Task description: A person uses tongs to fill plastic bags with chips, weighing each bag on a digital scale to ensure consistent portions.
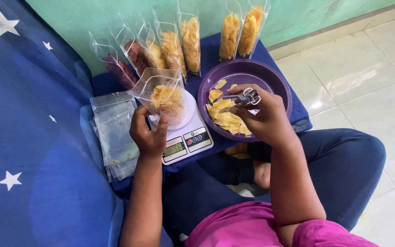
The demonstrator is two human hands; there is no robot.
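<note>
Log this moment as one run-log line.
left hand: steadies chip pouch on scale | right hand: holds tongs over purple bowl

We record yellow chips in a purple bowl, a white scale, and a blue cloth with white stars.

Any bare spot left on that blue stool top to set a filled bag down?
Hardly. The scale, purple bowl, stack of empty pouches and back row of filled pouches cover it. Bare cloth shows only in the strip between that row and the bowl rim. The tiled floor right of the bowl is open.
</note>
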